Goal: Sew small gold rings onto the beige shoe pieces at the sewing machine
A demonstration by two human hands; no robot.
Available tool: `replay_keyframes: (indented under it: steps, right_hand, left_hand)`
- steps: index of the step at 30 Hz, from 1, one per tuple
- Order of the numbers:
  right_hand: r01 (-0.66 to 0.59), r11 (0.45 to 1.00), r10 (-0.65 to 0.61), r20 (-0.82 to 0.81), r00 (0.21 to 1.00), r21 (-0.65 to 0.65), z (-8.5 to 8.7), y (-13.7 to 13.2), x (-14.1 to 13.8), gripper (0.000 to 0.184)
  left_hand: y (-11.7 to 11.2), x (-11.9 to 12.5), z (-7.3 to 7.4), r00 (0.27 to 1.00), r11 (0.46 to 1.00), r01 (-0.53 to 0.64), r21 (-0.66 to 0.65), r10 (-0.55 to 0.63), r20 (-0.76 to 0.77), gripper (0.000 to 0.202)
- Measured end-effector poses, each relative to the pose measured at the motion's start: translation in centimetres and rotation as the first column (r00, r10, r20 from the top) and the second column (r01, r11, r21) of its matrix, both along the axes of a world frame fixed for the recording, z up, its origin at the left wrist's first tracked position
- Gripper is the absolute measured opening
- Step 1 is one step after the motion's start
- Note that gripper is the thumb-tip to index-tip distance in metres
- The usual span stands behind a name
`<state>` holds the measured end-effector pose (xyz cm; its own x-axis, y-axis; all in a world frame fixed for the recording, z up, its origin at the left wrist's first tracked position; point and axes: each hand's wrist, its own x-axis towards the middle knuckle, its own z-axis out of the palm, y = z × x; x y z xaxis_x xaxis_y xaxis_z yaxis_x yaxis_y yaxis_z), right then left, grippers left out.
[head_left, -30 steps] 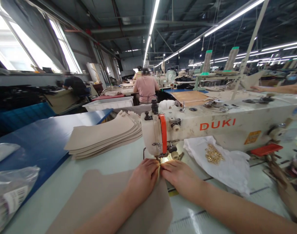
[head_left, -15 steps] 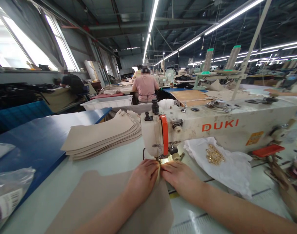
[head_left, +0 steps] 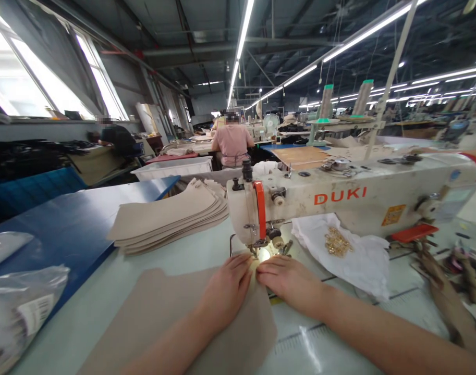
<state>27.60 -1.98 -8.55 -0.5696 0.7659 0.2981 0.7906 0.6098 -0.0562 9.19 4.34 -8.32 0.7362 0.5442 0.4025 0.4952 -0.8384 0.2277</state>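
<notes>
A large greyish-beige fabric piece (head_left: pixel 163 307) lies flat on the sewing table, its far end at the needle of a white sewing machine (head_left: pixel 296 198) marked DUKI. My left hand (head_left: pixel 228 286) is closed on the fabric's edge just left of the needle, palm down. Close beside it, my right hand (head_left: pixel 294 284) pinches the same edge from the right, fingers bent together. The two hands' fingertips almost meet in front of the lit presser foot (head_left: pixel 257 251). Fingers partly hide the edge being held, and the needle tip cannot be made out.
Stacked beige pieces (head_left: pixel 163 216) lie left of the machine head. A white cloth (head_left: pixel 363 265) carrying small gold-coloured metal parts (head_left: pixel 338 242) is under the machine arm. Plastic bags (head_left: pixel 26 307) rest on the blue board (head_left: pixel 85 208). A person in pink (head_left: pixel 232 140) sits ahead.
The view has turned a little to the right, showing more of the machine's right end. Both hands stay on the fabric by the needle, with hardly any visible shift.
</notes>
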Motion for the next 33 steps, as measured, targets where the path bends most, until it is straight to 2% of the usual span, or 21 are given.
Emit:
replay_keyframes:
  steps: [10,23,27,33]
  right_hand:
    - [-0.02,0.999,0.02,0.004,1.0,-0.03,0.5,0.1,0.1,0.01]
    - [-0.023,0.998,0.021,-0.026,0.999,-0.055,0.0,0.9,0.2,0.014]
    - [-0.011,0.998,0.01,-0.027,1.0,-0.059,0.1,0.8,0.1,0.014]
    - [-0.011,0.998,0.01,-0.016,1.0,-0.067,0.3,0.5,0.0,0.011]
  left_hand:
    - [0.3,-0.2,0.0,0.99,1.0,0.011,0.019,-0.009,-0.143,0.035]
    - [1.0,-0.2,-0.3,0.995,0.998,0.036,0.051,-0.031,-0.097,0.035]
    - [1.0,-0.1,-0.3,0.998,0.999,0.043,0.019,-0.042,-0.049,0.033]
    - [0.8,-0.3,-0.3,0.998,1.0,0.026,-0.008,-0.027,-0.061,0.034]
